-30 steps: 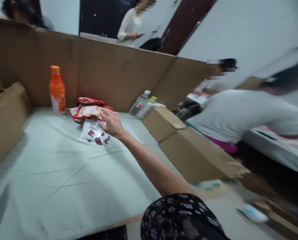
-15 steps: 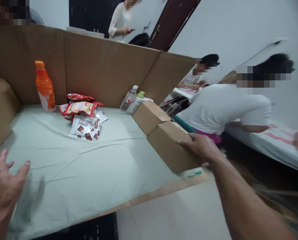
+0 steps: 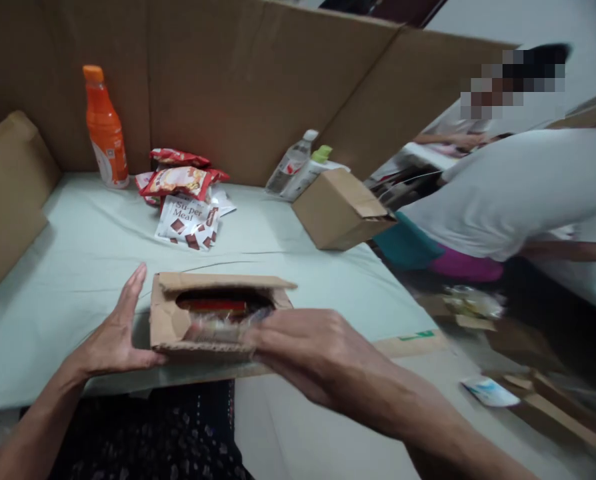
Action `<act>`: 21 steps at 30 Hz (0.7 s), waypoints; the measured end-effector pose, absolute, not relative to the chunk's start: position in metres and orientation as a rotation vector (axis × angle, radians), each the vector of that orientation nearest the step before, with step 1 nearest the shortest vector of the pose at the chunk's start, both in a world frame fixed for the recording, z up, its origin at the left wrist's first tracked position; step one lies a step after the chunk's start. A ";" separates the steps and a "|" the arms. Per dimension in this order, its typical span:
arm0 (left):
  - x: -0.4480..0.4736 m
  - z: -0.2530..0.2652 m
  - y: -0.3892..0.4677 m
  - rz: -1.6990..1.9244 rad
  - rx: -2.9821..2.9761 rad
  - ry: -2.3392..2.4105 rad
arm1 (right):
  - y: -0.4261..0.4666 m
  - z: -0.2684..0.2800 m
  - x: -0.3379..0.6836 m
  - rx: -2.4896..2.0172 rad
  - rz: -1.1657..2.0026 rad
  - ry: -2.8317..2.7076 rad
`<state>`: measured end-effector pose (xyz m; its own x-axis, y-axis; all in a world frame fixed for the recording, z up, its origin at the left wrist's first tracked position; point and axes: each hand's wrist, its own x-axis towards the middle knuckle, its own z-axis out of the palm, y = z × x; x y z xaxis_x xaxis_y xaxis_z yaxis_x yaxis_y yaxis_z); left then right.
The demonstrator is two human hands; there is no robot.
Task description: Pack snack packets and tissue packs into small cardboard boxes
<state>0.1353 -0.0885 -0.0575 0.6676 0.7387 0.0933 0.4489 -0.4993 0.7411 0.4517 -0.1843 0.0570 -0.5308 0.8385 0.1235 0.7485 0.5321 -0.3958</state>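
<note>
A small cardboard box [image 3: 223, 281] is in front of me at the near edge of the cloth-covered table, its slotted opening facing me. Inside it show a red item [image 3: 213, 306] and something in clear plastic wrap [image 3: 213, 328], too blurred to name. My right hand [image 3: 308, 347] grips the box's right end, its fingertips partly hidden at the opening. At the left end is my left hand [image 3: 115, 337], fingers and thumb spread around the corner. Whether its thumb touches the cardboard I cannot tell.
Beyond the box lie red snack packets [image 3: 178, 180] and a white Su-per Meal sachet [image 3: 188, 223]. An orange bottle [image 3: 107, 133] stands at back left. A second cardboard box [image 3: 323, 210], a clear bottle [image 3: 293, 163] and a green-capped bottle [image 3: 321, 157] are right. A person [image 3: 518, 180] sits beyond.
My right hand has carried the box from the table's right side to the near middle, its opening turned towards me. My left hand has moved right to the box. The view has tilted down.
</note>
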 end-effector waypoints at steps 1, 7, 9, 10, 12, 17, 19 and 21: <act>0.136 -0.056 -0.090 0.495 2.139 0.857 | -0.185 0.061 0.444 -1.235 0.596 -2.519; 0.128 -0.059 -0.097 0.480 2.029 0.782 | -0.172 0.053 0.453 -1.326 0.800 -2.503; 0.127 -0.060 -0.099 0.495 2.003 0.792 | -0.168 0.046 0.455 -1.377 0.721 -2.603; 0.128 -0.060 -0.100 0.498 1.994 0.795 | -0.166 0.043 0.453 -1.386 0.725 -2.658; 0.129 -0.060 -0.102 0.505 1.992 0.802 | -0.163 0.042 0.446 -1.385 0.793 -2.743; 0.129 -0.064 -0.103 0.528 2.041 0.830 | -0.160 0.042 0.422 -1.394 0.778 -2.754; 0.129 -0.066 -0.103 0.525 2.055 0.825 | -0.159 0.036 0.415 -1.435 0.704 -2.725; 0.128 -0.067 -0.102 0.534 2.052 0.816 | -0.156 0.028 0.410 -1.422 0.662 -2.705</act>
<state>0.1278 -0.1019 -0.0665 0.6968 0.7133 0.0752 0.3540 -0.4332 0.8289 0.4098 -0.1557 0.0278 -0.5865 0.7898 -0.1795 0.7835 0.4969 -0.3731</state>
